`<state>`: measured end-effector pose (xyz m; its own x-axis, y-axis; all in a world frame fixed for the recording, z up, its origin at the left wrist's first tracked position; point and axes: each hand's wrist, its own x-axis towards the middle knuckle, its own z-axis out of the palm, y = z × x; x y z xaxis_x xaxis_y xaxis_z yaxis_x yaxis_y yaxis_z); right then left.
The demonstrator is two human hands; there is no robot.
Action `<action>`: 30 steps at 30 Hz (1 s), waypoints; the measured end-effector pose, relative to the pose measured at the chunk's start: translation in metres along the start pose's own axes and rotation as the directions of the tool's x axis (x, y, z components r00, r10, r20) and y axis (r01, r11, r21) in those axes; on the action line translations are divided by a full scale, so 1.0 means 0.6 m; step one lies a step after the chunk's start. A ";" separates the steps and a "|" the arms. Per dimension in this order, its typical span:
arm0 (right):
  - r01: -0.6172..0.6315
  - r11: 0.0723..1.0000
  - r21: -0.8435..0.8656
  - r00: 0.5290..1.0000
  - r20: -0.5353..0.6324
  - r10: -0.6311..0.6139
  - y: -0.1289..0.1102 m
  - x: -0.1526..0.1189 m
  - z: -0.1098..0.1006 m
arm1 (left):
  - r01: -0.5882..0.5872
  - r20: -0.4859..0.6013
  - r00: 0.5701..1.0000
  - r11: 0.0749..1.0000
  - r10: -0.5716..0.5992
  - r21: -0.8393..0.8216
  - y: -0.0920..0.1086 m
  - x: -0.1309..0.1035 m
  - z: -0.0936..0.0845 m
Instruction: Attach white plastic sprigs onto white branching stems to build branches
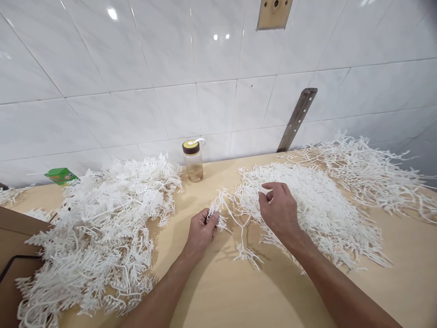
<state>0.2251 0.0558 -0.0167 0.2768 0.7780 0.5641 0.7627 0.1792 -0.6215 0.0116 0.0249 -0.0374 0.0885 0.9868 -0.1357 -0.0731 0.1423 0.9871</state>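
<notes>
Tiled wall (153, 114) behind wood-toned surface (221, 300); clock bearings from left hand (201, 230). Left grip: thumb and fingers clamped on white branched sprig (221, 222), just above surface; branched strand (243, 224) at 3 o'clock, join to sprig cannot be told. Right hand (279, 207) between 2 and 3 o'clock, thumb and forefinger apart, over edge of right pile (327, 214). Left pile (112, 218) at 9 o'clock, lidded bottle (194, 166) near 12
</notes>
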 end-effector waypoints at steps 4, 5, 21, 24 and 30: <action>0.022 0.984 0.176 0.978 0.202 -0.057 -0.020 -0.016 0.002 | 0.011 0.000 1.000 1.000 -0.011 -0.023 0.001 0.000 0.001; -0.007 0.971 0.241 0.934 0.348 -0.079 -0.031 -0.026 0.005 | 0.006 -0.007 1.000 1.000 -0.006 -0.014 0.001 0.000 0.001; -0.022 0.972 0.234 0.836 0.537 -0.110 -0.071 -0.079 0.033 | -0.073 -0.039 0.996 0.985 0.080 0.156 -0.012 0.006 -0.001; 0.076 0.979 0.191 0.827 0.536 -0.169 -0.070 -0.084 0.035 | -0.092 -0.047 0.993 0.969 0.106 0.230 -0.011 0.006 0.000; 0.080 0.987 0.137 0.804 0.577 -0.145 -0.068 -0.086 0.036 | -0.152 -0.092 0.977 0.927 0.194 0.344 -0.006 0.001 0.009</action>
<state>0.1673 0.0216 -0.0322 -0.2253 0.9467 0.2301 0.6948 0.3217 -0.6432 0.0172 0.0245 -0.0407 -0.0196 0.9985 0.0516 0.2607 -0.0447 0.9644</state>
